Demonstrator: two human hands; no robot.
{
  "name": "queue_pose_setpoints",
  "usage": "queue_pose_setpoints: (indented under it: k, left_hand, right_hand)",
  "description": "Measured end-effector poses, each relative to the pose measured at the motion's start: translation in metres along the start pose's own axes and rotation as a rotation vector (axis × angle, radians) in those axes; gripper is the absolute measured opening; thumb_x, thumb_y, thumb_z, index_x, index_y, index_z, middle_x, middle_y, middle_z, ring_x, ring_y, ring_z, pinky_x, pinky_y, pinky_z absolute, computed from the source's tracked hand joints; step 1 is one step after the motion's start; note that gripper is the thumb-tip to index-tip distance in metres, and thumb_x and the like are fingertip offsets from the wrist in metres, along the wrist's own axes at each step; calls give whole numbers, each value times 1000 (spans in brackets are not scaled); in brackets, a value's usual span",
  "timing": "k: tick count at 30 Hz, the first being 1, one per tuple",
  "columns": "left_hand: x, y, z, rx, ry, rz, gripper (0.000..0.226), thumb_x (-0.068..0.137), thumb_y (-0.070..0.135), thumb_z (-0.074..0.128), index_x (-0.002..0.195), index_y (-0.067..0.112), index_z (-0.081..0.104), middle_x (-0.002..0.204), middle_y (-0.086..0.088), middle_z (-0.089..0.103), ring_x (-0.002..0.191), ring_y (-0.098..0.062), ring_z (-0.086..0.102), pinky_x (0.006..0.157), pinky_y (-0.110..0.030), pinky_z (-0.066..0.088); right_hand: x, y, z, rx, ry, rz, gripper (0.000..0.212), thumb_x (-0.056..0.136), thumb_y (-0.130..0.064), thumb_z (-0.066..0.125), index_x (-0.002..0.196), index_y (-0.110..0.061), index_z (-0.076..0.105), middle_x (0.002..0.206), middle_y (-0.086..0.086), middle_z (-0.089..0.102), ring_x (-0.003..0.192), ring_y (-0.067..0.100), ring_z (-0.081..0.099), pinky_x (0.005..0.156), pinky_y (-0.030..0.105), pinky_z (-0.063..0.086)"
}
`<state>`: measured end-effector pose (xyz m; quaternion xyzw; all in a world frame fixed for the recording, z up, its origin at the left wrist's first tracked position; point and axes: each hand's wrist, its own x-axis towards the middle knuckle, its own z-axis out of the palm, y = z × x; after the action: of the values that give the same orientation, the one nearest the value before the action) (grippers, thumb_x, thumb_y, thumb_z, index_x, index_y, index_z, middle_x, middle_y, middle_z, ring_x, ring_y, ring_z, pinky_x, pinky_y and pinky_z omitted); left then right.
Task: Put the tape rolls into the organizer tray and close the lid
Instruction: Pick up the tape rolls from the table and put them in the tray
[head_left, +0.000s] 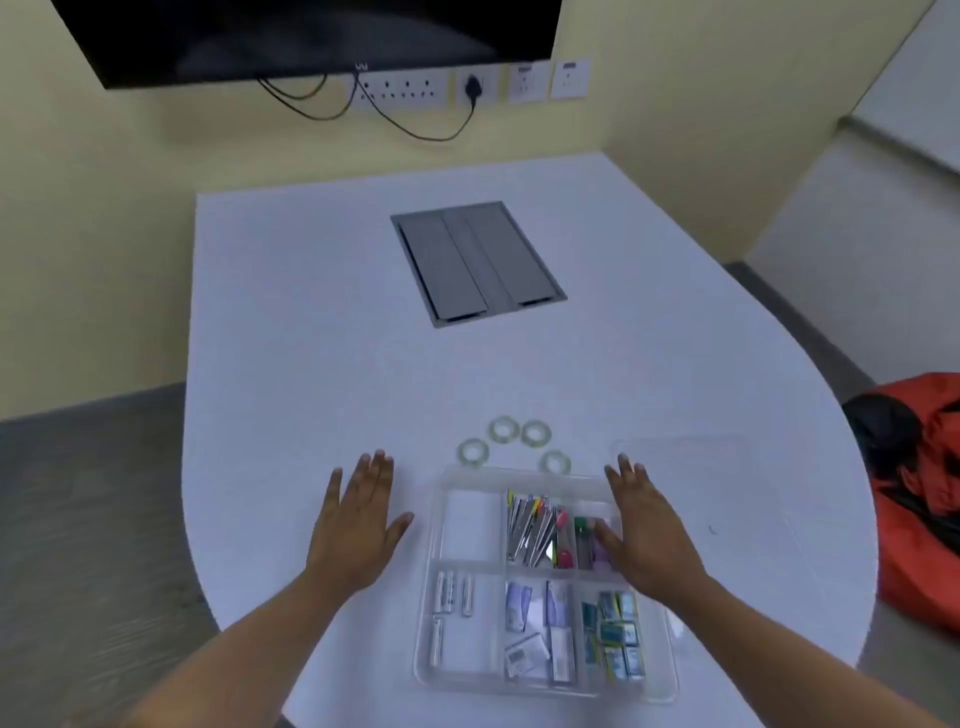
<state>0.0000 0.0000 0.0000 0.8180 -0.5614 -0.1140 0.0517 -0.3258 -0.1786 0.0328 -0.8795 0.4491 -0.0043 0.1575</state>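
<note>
Several pale green tape rolls lie flat on the white table just beyond the tray: one (473, 451) at the left, two (504, 430) (535, 434) side by side farther back, one (555, 462) near the tray's far edge. The clear organizer tray (429, 670) holds pens, batteries and small packets; its far-left compartment is bare. The clear lid (727, 467) lies on the table to the tray's right. My left hand (358, 525) hovers flat, fingers apart, left of the tray. My right hand (644, 530) is spread over the tray's far-right part. Neither holds anything.
A grey cable hatch (475, 262) is set into the table (311, 338) farther back. A red bag (919, 499) sits on the floor at the right, past the table's curved edge. A dark screen (311, 36) and wall sockets (405, 91) are on the wall.
</note>
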Motion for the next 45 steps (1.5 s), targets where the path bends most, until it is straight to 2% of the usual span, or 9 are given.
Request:
queue_pose_setpoints:
  k: [3, 8, 12, 16, 21, 25, 30, 36, 45]
  left_hand:
    - [-14, 2, 30, -8, -86, 65, 90, 82, 65, -14, 151, 14, 11, 159, -1, 11, 147, -20, 1, 117, -45, -11]
    - [-18, 8, 67, -148, -293, 47, 70, 97, 45, 28, 150, 15, -6, 157, 0, -19, 147, -20, -13, 115, -45, -10]
    - [-21, 5, 78, -184, -280, 58, 71, 98, 42, 30, 148, 19, -15, 154, 3, -27, 139, -15, -29, 113, -43, -17]
    - [-23, -5, 81, -215, -227, 96, 73, 97, 45, 34, 148, 19, -10, 156, 3, -20, 144, -16, -22, 115, -39, -14]
    - [-10, -14, 79, -141, -216, 38, 83, 87, 66, 17, 148, 18, -11, 156, 2, -21, 143, -16, -24, 115, -39, -16]
    - [1, -2, 81, -166, -256, -55, 91, 77, 70, 7, 147, 17, -15, 154, 5, -26, 140, -14, -29, 113, -43, -18]
    - [7, 1, 82, -88, -356, -97, 89, 89, 62, 27, 138, 14, -31, 155, -1, -30, 135, -15, -36, 115, -53, -11]
    - [4, 8, 72, -2, -404, -72, 104, 54, 75, -35, 137, 12, -33, 146, -1, -40, 134, -20, -39, 113, -52, -12]
    - [9, 7, 68, -20, -478, -95, 87, 80, 61, 10, 134, 13, -37, 147, 0, -43, 131, -18, -43, 113, -52, -14]
  right_hand:
    - [-15, -3, 21, 26, -85, 50, 76, 95, -52, 45, 155, -17, 13, 161, -2, -2, 150, 18, -1, 119, 32, 9]
    - [-34, 8, 33, -77, -231, 62, 75, 97, -53, 40, 155, -16, 10, 162, 0, 1, 150, 18, -2, 118, 26, 1]
    - [-40, 7, 38, -141, -236, 49, 75, 96, -52, 43, 154, -13, 12, 160, 1, 2, 150, 21, 1, 116, 24, -5]
    - [-43, -5, 42, -114, -265, 120, 72, 98, -52, 38, 155, -20, 7, 159, -4, 1, 150, 19, 2, 119, 33, 2]
    - [-30, -15, 29, 77, -55, 204, 53, 94, -25, 55, 145, -16, 42, 154, 6, 38, 143, 24, 32, 115, 35, 25]
    - [0, -19, 17, 144, 93, 187, 44, 91, -23, 63, 133, -14, 54, 143, 6, 52, 131, 25, 47, 108, 38, 36]
    - [64, -23, 9, 266, 90, 165, 38, 89, -21, 66, 125, -12, 59, 131, 6, 59, 121, 24, 55, 101, 31, 39]
    - [129, -14, 18, 228, -130, 247, 44, 82, -29, 69, 121, -12, 60, 122, 8, 62, 110, 25, 60, 89, 34, 48]
    - [153, -3, 29, 160, -321, 364, 52, 62, -60, 74, 66, -16, 45, 65, 0, 54, 64, 20, 57, 49, 25, 33]
